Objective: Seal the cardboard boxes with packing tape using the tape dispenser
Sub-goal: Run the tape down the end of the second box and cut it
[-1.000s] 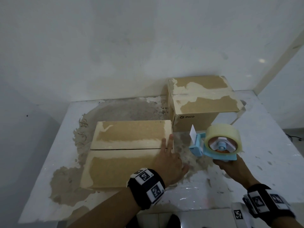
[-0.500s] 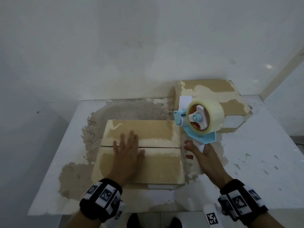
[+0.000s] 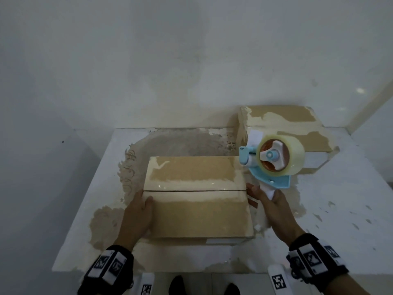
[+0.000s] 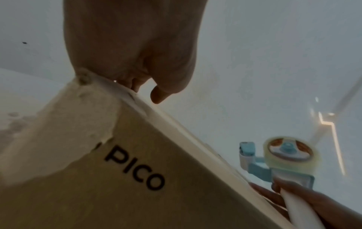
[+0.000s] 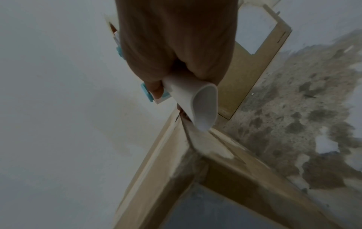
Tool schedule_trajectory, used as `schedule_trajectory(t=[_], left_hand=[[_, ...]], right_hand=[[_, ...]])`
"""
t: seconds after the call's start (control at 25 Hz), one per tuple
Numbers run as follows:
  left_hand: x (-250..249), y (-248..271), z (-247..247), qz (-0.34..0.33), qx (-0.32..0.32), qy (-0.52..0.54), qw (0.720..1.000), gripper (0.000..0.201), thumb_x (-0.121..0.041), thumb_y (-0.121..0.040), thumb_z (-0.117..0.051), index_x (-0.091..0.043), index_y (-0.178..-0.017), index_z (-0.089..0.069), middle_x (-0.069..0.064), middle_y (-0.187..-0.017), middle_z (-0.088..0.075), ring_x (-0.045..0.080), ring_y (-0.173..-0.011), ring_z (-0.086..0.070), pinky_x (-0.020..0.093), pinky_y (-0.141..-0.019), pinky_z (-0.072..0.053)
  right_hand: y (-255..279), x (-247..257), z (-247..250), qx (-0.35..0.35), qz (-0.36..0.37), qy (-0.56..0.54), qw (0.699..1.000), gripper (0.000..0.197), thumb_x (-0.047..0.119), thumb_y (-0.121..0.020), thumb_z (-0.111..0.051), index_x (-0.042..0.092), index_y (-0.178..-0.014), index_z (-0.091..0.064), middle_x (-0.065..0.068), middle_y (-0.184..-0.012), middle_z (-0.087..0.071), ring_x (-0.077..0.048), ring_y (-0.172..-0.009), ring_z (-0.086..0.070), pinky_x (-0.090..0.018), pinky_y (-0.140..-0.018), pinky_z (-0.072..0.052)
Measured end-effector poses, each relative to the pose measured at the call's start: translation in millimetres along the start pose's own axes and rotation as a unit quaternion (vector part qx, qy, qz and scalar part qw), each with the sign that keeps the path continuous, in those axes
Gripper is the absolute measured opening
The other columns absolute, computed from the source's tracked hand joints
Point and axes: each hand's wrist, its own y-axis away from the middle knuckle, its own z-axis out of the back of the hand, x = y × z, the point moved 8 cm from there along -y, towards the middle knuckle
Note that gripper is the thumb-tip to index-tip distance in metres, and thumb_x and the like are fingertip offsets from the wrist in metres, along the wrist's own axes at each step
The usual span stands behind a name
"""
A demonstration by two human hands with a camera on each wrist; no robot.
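The near cardboard box lies flat on the table, its two top flaps meeting in a dark seam. My left hand grips its left edge, thumb on top and fingers down the side. In the left wrist view this hand curls over the box printed PICO. My right hand holds the white handle of the blue tape dispenser, which is raised just off the box's right end by the seam. The right wrist view shows the handle in that hand above the box corner.
A second cardboard box with torn, pale patches stands at the back right against the wall, right behind the dispenser. The white table is scuffed brown around the boxes. Its front edge runs just ahead of my wrists.
My left hand has slid from the box's right end across the top to its left edge. The right hand has lifted the dispenser from low over the table to the box's right end.
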Motion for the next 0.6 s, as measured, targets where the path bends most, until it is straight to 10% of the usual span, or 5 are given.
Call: schedule_trajectory(t=[0.32,0.48,0.6], left_hand=[[32.6,7.6,-5.0,0.053,0.037,0.035,0.997,0.043,-0.03,-0.101,-0.041,-0.016,-0.141,-0.037,0.013,-0.14,-0.049,0.033,-0.124,-0.047,0.045,-0.102,-0.037],[34.1,4.8,19.0,0.081,0.066,-0.066,0.992,0.057,-0.04,-0.099,-0.04,-0.012,-0.148,-0.028,0.012,-0.15,-0.037,0.035,-0.135,-0.038,0.047,-0.112,-0.027],[-27.1,-22.0,47.6,-0.075,-0.061,-0.184,0.978,0.05,-0.032,-0.094,-0.054,-0.012,-0.139,-0.043,0.014,-0.135,-0.052,0.037,-0.121,-0.05,0.048,-0.099,-0.038]], right_hand=[[12.4,-4.3,-2.4,0.003,0.008,-0.008,1.0,0.026,0.011,-0.098,-0.053,0.006,-0.121,-0.064,-0.007,-0.113,-0.074,-0.02,-0.105,-0.071,-0.026,-0.078,-0.059],[10.8,-1.8,13.0,-0.037,-0.011,0.009,0.999,0.016,0.012,-0.097,-0.054,0.011,-0.105,-0.068,-0.011,-0.106,-0.076,-0.023,-0.098,-0.073,-0.037,-0.079,-0.061],[2.5,9.6,24.6,-0.054,-0.007,0.017,0.998,0.013,0.012,-0.097,-0.054,0.009,-0.102,-0.066,-0.014,-0.101,-0.076,-0.029,-0.094,-0.073,-0.048,-0.081,-0.06]])
